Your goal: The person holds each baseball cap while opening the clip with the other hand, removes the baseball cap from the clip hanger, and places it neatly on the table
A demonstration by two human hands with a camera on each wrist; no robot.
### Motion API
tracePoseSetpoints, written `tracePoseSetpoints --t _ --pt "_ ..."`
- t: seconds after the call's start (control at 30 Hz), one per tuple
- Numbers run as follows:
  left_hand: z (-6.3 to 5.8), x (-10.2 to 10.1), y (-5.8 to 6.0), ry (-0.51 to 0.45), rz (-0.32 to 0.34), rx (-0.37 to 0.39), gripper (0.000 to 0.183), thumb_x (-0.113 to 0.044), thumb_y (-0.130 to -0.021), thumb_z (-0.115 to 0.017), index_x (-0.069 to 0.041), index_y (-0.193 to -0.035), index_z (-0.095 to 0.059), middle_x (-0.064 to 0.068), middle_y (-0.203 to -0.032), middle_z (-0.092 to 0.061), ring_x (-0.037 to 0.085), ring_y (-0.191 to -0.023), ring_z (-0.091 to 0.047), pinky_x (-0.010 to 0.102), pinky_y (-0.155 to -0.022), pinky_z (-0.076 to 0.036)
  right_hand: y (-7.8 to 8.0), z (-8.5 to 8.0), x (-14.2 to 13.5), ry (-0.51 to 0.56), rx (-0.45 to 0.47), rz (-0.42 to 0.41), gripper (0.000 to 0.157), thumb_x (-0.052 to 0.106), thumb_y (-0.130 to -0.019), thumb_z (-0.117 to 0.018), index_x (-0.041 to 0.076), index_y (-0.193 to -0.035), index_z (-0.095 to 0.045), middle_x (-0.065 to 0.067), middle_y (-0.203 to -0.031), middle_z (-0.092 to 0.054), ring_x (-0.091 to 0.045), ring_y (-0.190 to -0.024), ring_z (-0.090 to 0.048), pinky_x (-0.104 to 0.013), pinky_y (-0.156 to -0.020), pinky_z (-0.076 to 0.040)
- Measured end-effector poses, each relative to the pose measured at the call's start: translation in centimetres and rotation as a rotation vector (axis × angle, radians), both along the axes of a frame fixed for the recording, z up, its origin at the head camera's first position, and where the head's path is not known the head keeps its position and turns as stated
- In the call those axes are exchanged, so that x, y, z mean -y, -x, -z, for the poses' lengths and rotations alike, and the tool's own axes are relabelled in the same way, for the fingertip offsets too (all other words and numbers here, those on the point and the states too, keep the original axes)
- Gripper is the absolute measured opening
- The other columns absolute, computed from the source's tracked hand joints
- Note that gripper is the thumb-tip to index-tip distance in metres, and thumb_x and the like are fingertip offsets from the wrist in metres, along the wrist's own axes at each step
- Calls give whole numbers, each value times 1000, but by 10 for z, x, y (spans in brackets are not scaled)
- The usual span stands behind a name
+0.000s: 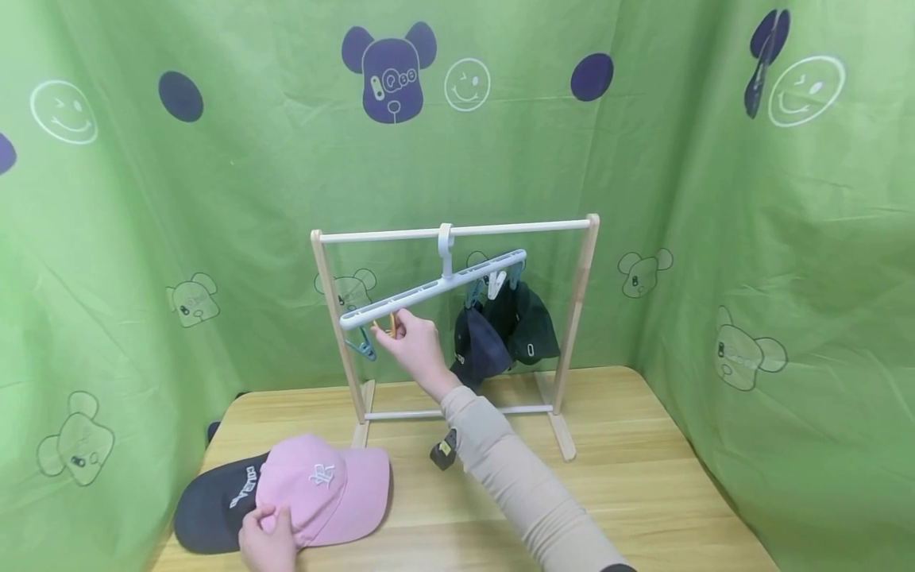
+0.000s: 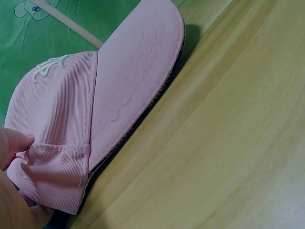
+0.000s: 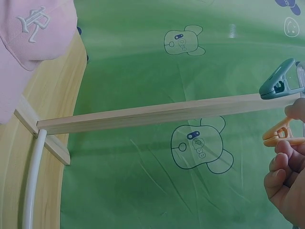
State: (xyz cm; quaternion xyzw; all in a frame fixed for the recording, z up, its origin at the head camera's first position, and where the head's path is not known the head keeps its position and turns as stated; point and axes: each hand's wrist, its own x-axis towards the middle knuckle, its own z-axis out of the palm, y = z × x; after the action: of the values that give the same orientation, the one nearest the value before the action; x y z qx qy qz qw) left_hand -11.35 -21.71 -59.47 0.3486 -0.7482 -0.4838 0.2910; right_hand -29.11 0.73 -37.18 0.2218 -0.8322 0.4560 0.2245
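My left hand [image 1: 268, 540] pinches the back edge of a pink baseball cap [image 1: 303, 477] with white embroidery; its brim points right in the head view. A dark cap [image 1: 207, 508] with white lettering lies partly under it. My right hand [image 1: 418, 345] pinches an orange clothespin [image 3: 277, 133] near the left end of a pale clip hanger [image 1: 400, 300]. A teal clothespin [image 1: 364, 346] hangs just left of it. On the hanger's right half, clothespins hold dark caps [image 1: 532, 326], beside a white clothespin [image 1: 496, 284].
The hanger hooks over the top bar of a wooden rack [image 1: 581, 294] and tilts down to the left. A small black object [image 1: 444, 451] with a yellow mark lies on the wooden table [image 1: 643, 461]. Green printed curtains [image 1: 236, 183] surround the table.
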Motion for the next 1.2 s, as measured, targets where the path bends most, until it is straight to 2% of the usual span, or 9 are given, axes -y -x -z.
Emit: tracePoseSetpoints --t 0.37,0.63,0.73,0.87,0.97,1.03,1.13,1.2 --pt "3 4 1 0 24 38 27 -10 -83 -67 5 -103 -58 35 -110 -53 53 -105 -48 58 -95 -36 1 1 1 3 -5 -3 30 28 -87 -72 11 -73 -52 4 -57 -50 -5 -49 -40 -15 -45 -34" --pt "-6 1 -1 -13 5 49 28 -8 -83 -60 4 -109 -55 33 -114 -46 53 -104 -45 57 -91 -35 2 3 1 -9 2 10 31 30 -86 -72 12 -72 -51 4 -57 -50 -5 -50 -40 -15 -46 -33" --pt "-11 -2 -1 -5 -21 14 28 -6 -83 -57 3 -109 -56 31 -117 -44 50 -108 -45 53 -91 -35 2 3 1 -9 6 11 32 32 -86 -72 13 -72 -51 5 -57 -49 -5 -50 -39 -15 -46 -33" --pt "-16 -6 1 10 -74 -42 31 -5 -82 -55 2 -112 -57 27 -121 -45 41 -108 -47 34 -85 -36 2 2 1 -3 12 0 33 34 -87 -72 12 -72 -51 5 -57 -48 -5 -51 -39 -15 -47 -33" --pt "-20 -7 3 15 -114 -77 35 -4 -81 -54 1 -116 -58 24 -123 -46 33 -109 -46 27 -86 -33 1 0 0 1 13 -6 35 35 -86 -72 12 -72 -50 5 -58 -47 -6 -51 -38 -15 -48 -33" --pt "-23 -8 5 22 -134 -110 37 -3 -82 -53 1 -119 -57 25 -124 -46 34 -112 -44 31 -92 -34 0 -2 0 2 12 -9 35 35 -86 -73 12 -72 -50 5 -58 -47 -6 -52 -38 -15 -48 -33" --pt "-32 -11 7 18 -147 -169 39 -1 -82 -54 1 -121 -57 25 -124 -47 38 -118 -40 43 -101 -32 0 -2 0 -2 8 -10 36 37 -86 -72 12 -72 -51 5 -58 -46 -6 -51 -37 -16 -47 -34" --pt "-38 -14 9 19 -149 -217 41 2 -81 -54 2 -121 -56 26 -122 -47 37 -118 -39 45 -102 -31 1 -2 0 -6 3 -12 36 37 -86 -72 12 -72 -51 5 -58 -46 -5 -52 -37 -15 -47 -33"
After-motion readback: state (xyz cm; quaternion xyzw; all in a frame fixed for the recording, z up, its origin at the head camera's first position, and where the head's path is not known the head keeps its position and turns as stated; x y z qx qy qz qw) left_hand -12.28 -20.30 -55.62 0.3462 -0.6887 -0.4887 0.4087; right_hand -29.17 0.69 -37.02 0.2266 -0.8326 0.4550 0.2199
